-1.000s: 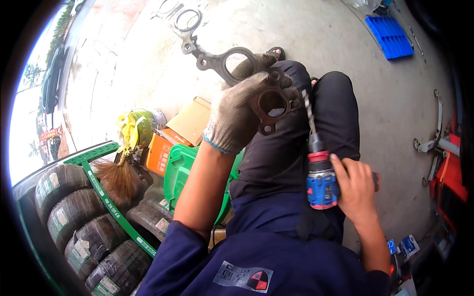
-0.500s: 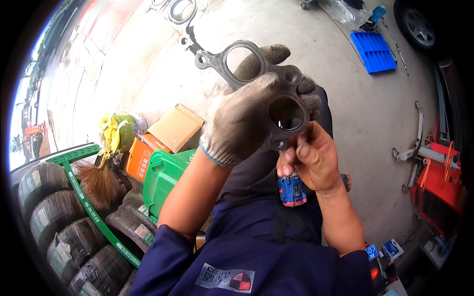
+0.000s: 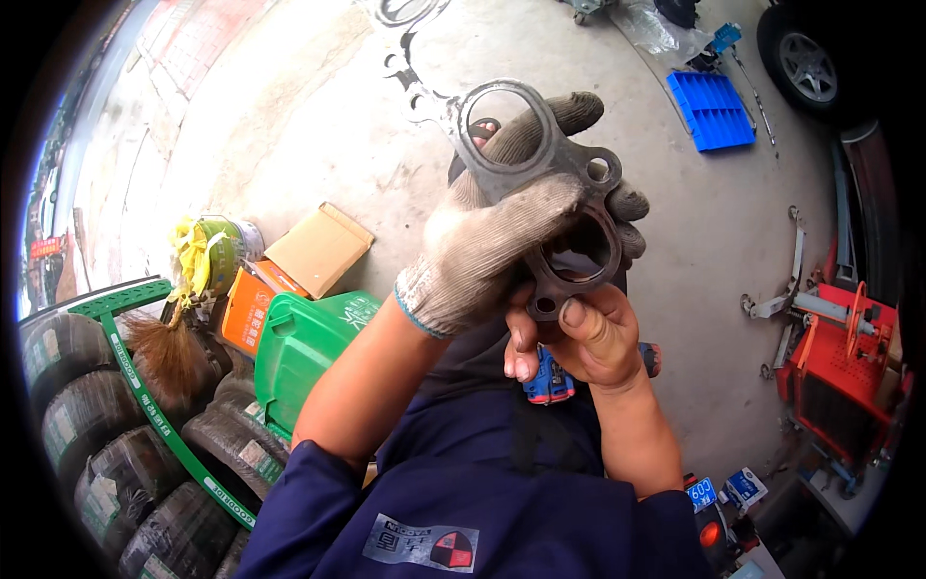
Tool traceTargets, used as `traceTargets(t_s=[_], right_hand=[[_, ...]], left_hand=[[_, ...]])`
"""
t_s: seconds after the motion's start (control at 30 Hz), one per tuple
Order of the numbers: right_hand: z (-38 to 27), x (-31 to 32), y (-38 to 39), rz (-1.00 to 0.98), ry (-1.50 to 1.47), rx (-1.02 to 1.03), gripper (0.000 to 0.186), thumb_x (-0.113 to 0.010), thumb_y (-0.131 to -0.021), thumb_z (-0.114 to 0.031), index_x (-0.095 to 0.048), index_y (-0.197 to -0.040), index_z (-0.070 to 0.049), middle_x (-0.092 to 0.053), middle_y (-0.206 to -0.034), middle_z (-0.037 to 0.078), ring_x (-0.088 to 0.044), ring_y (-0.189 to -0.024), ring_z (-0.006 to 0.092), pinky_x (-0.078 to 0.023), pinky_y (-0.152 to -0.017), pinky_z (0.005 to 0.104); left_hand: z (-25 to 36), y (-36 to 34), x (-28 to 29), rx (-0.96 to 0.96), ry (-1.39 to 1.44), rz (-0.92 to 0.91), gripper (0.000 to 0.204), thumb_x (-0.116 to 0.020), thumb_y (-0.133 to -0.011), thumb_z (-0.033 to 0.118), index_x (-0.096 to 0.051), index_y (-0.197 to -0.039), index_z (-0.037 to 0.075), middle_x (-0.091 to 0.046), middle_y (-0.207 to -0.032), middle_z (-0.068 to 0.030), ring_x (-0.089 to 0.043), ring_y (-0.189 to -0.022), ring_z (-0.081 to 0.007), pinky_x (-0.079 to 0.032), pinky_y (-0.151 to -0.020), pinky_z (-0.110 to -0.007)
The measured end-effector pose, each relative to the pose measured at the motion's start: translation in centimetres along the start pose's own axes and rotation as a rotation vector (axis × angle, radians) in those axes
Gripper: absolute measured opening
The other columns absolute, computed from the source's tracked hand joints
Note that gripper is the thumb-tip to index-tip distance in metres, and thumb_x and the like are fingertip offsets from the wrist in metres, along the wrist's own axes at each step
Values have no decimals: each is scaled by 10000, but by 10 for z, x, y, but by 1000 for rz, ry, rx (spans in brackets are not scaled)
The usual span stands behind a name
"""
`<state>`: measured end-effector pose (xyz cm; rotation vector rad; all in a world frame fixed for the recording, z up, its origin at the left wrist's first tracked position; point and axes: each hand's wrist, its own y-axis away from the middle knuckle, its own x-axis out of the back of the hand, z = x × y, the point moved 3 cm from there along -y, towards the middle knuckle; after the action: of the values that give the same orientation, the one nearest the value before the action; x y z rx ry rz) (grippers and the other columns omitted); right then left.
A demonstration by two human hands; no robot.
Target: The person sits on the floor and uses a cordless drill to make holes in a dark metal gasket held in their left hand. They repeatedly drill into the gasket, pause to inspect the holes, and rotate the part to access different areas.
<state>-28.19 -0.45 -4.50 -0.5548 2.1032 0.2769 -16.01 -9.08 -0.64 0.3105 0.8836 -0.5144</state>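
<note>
A long, dark metal manifold flange [image 3: 511, 180] with several round openings slants up and left across the middle. My left hand [image 3: 502, 227], in a grey knit glove, is closed round it, its thumb across the face and a finger showing through a large opening. At the near end, my bare right hand [image 3: 598, 338] pinches the tip beside a small bolt hole, thumb on top and fingers underneath. Below that hand is a blue and red power tool [image 3: 550, 378], partly hidden by it. The flange's far end reaches the top edge of the picture.
On the left are wrapped tyres [image 3: 92, 415] in a green rack [image 3: 164, 420], a broom [image 3: 169, 352], a bucket [image 3: 241, 236], a cardboard box [image 3: 318, 249] and a green bin [image 3: 299, 357]. To the right are a blue divided tray [image 3: 712, 111], a car wheel [image 3: 808, 68] and red equipment [image 3: 839, 367].
The flange and my left hand have shifted slightly right in the picture. My right hand has moved left and closed up on the flange's near tip, thumb now on its face. The surroundings have shifted left.
</note>
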Motion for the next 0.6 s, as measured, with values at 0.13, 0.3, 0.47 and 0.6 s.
traceTargets(t_s=[0.13,0.3,0.47,0.6], right_hand=[[-5,-4,6,50,42,25,411,-503,-1103,-218,-552,-1305,136,-685,-1041,194,-709,-835,262,-597,-814,425],[-9,-9,10,121,371,55,440,-530,-1081,-210,-542,-1258,192,-708,-934,265,-724,-808,328,-611,-807,474],[-22,-18,7,159,532,80,360,-503,-1086,-139,-581,-1242,176,-738,-993,256,-746,-864,305,-611,-821,422],[-23,-11,8,160,571,-23,312,-505,-1082,-113,-620,-1212,147,-737,-1034,243,-747,-875,290,-610,-821,396]], left_hand=[[2,6,-8,26,-32,65,911,-750,-815,35,-279,-1595,12,-643,-1249,-199,-681,-1125,-328,-580,-947,-455],[3,11,-12,112,-120,111,856,-755,-826,31,-341,-1575,-3,-631,-1286,-164,-666,-1143,-275,-578,-929,-404],[1,12,-7,160,-210,83,558,-744,-937,122,-531,-1441,14,-675,-1235,-125,-665,-1106,-212,-577,-894,-344],[-8,10,0,226,-356,95,431,-750,-951,178,-602,-1320,13,-716,-1098,-96,-695,-952,-176,-586,-784,-316]])
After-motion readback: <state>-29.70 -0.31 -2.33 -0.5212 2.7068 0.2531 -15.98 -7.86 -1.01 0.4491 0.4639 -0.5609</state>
